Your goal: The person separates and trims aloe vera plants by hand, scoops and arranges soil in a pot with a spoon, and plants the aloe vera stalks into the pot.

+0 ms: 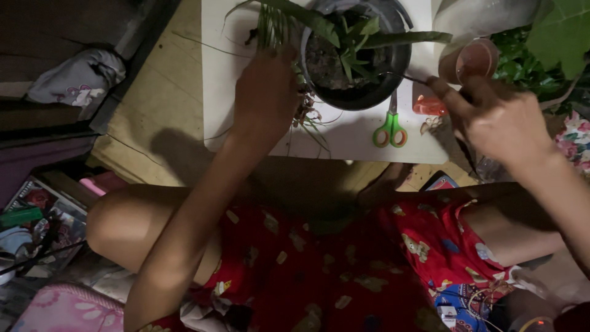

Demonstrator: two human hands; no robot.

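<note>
Two hands at dark pot (369,92): left hand (265,92) closed on small rooted plant (279,27) just left of pot, right hand (501,117) pinching thin stick (405,77) over rim. Best keep roots steady, loosen soil gently.

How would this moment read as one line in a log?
left hand: gripping small plant beside black pot | right hand: holding thin tool toward pot | green scissors: lying on white sheet
</note>
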